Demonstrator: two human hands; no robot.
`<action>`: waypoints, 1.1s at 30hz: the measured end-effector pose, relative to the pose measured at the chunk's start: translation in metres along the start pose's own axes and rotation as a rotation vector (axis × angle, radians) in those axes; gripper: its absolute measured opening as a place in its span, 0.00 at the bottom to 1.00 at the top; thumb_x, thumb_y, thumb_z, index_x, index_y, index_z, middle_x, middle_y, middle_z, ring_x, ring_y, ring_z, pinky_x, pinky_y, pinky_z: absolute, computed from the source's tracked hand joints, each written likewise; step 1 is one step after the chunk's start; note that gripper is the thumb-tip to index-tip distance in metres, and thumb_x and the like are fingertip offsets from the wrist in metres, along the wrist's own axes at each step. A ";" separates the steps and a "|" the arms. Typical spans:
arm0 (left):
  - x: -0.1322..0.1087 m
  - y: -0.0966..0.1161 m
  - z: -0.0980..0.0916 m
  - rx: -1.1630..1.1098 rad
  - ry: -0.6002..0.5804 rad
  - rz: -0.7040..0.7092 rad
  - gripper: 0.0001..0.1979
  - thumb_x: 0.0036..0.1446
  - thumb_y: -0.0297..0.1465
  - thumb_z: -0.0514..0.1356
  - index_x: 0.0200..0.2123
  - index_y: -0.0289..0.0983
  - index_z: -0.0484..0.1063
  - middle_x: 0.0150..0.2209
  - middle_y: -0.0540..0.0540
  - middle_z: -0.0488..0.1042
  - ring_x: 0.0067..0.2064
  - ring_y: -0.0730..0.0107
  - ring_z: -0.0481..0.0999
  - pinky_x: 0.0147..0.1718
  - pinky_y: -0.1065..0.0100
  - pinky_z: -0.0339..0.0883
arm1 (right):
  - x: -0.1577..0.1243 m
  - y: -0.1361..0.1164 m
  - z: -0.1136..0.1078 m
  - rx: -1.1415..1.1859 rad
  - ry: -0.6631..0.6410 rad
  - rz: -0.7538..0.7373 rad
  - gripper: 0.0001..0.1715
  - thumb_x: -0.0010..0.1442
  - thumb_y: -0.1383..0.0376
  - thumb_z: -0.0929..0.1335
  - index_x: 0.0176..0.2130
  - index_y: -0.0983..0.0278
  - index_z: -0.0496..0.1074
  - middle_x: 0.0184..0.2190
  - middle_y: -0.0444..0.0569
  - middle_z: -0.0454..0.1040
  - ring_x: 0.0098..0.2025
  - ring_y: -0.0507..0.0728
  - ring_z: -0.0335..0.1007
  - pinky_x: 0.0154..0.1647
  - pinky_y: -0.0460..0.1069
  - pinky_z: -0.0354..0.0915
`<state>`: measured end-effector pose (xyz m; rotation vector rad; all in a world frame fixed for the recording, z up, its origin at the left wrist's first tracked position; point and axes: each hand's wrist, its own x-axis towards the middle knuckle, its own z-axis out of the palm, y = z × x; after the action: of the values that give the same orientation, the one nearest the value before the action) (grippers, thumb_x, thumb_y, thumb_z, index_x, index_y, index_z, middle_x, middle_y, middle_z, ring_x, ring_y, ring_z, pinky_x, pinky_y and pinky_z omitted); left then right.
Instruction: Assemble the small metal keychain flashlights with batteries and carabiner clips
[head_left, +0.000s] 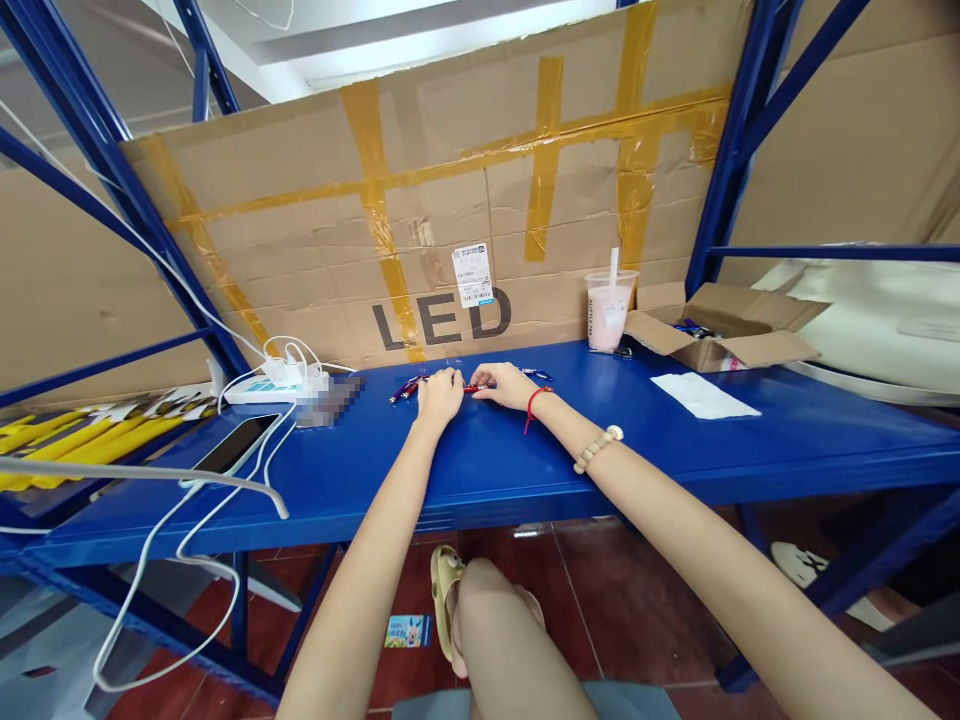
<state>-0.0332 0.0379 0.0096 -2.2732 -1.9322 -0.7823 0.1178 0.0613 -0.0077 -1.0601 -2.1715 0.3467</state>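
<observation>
A red pen bridges the small gap between my two hands, low over the blue tabletop. Its right part is pinched in the fingers of my right hand, which has a red cord and a beaded bracelet behind it. My left hand is closed at the pen's other end, and its fingertips are partly hidden. Several dark and red pens lie just left of my left hand. Beyond my right hand lies a blue pen.
On the right are a pink drink cup with a straw, an open carton and a white paper. A phone, white cables and a power strip occupy the left. Taped cardboard stands behind.
</observation>
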 end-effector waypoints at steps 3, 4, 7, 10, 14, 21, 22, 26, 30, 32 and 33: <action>-0.003 -0.003 -0.003 -0.027 -0.022 -0.063 0.19 0.60 0.33 0.41 0.30 0.37 0.70 0.38 0.41 0.74 0.43 0.59 0.72 0.43 0.62 0.61 | -0.003 -0.002 0.000 0.043 0.011 0.016 0.12 0.47 0.68 0.71 0.34 0.67 0.71 0.31 0.47 0.73 0.31 0.50 0.67 0.35 0.45 0.63; -0.004 -0.004 -0.003 -0.047 -0.038 -0.073 0.20 0.60 0.34 0.41 0.29 0.37 0.70 0.37 0.41 0.74 0.42 0.59 0.72 0.41 0.62 0.61 | -0.005 -0.001 -0.001 0.044 0.005 0.027 0.12 0.46 0.68 0.71 0.34 0.67 0.71 0.30 0.47 0.72 0.31 0.49 0.67 0.34 0.44 0.63; -0.005 -0.008 -0.001 -0.094 -0.103 -0.029 0.25 0.60 0.37 0.39 0.22 0.36 0.69 0.32 0.41 0.74 0.38 0.58 0.73 0.39 0.62 0.62 | -0.009 0.004 -0.004 0.007 0.001 0.054 0.12 0.48 0.67 0.71 0.35 0.68 0.71 0.30 0.47 0.72 0.30 0.49 0.66 0.34 0.44 0.63; -0.005 -0.008 -0.001 -0.119 -0.133 0.076 0.24 0.60 0.38 0.41 0.21 0.37 0.68 0.28 0.44 0.74 0.35 0.62 0.72 0.38 0.64 0.63 | -0.009 0.009 -0.006 -0.036 0.042 0.058 0.16 0.51 0.67 0.69 0.41 0.68 0.71 0.32 0.48 0.71 0.30 0.49 0.66 0.34 0.45 0.62; -0.002 -0.007 0.000 -0.127 -0.126 0.165 0.20 0.60 0.37 0.42 0.28 0.37 0.69 0.31 0.45 0.74 0.36 0.64 0.71 0.39 0.65 0.63 | -0.006 0.010 -0.007 -0.175 0.046 0.006 0.14 0.54 0.66 0.67 0.42 0.67 0.72 0.35 0.51 0.69 0.32 0.50 0.64 0.36 0.45 0.60; 0.005 -0.011 0.006 -0.101 -0.085 0.248 0.19 0.61 0.36 0.40 0.24 0.37 0.64 0.29 0.44 0.72 0.34 0.63 0.70 0.38 0.64 0.62 | -0.003 0.006 -0.006 -0.191 0.000 -0.038 0.10 0.52 0.62 0.69 0.32 0.67 0.74 0.28 0.47 0.68 0.29 0.50 0.61 0.32 0.44 0.56; 0.005 -0.012 0.006 -0.106 -0.087 0.248 0.19 0.61 0.36 0.40 0.24 0.37 0.63 0.28 0.44 0.72 0.34 0.64 0.70 0.37 0.64 0.62 | -0.004 0.005 -0.006 -0.176 -0.015 -0.039 0.10 0.52 0.61 0.68 0.31 0.67 0.73 0.27 0.46 0.68 0.28 0.49 0.61 0.30 0.44 0.55; 0.005 -0.011 0.008 -0.142 -0.074 0.252 0.17 0.61 0.35 0.41 0.24 0.37 0.61 0.25 0.46 0.70 0.32 0.65 0.70 0.36 0.65 0.62 | -0.007 0.001 -0.007 -0.073 -0.098 0.022 0.21 0.55 0.52 0.64 0.27 0.68 0.72 0.19 0.44 0.67 0.21 0.48 0.58 0.24 0.44 0.52; 0.003 -0.010 0.009 -0.187 -0.082 0.262 0.15 0.61 0.35 0.42 0.27 0.38 0.61 0.25 0.47 0.70 0.33 0.65 0.70 0.37 0.65 0.62 | -0.007 0.000 -0.006 0.007 -0.119 0.085 0.31 0.56 0.45 0.58 0.28 0.66 0.74 0.21 0.45 0.70 0.20 0.47 0.58 0.25 0.44 0.54; 0.003 -0.010 0.009 -0.194 -0.078 0.262 0.14 0.61 0.35 0.42 0.28 0.38 0.62 0.27 0.46 0.70 0.33 0.65 0.70 0.37 0.65 0.62 | -0.006 0.000 -0.006 0.002 -0.107 0.084 0.34 0.57 0.44 0.56 0.29 0.66 0.75 0.22 0.45 0.70 0.20 0.48 0.59 0.26 0.44 0.54; 0.003 -0.010 0.009 -0.194 -0.075 0.264 0.14 0.61 0.34 0.42 0.28 0.38 0.62 0.27 0.46 0.70 0.34 0.64 0.70 0.36 0.65 0.62 | -0.006 0.001 -0.006 -0.009 -0.099 0.081 0.35 0.58 0.44 0.54 0.30 0.66 0.75 0.21 0.45 0.69 0.21 0.48 0.59 0.27 0.44 0.55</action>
<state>-0.0391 0.0464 0.0003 -2.6340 -1.5959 -0.8960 0.1252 0.0566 -0.0063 -1.1598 -2.2232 0.4354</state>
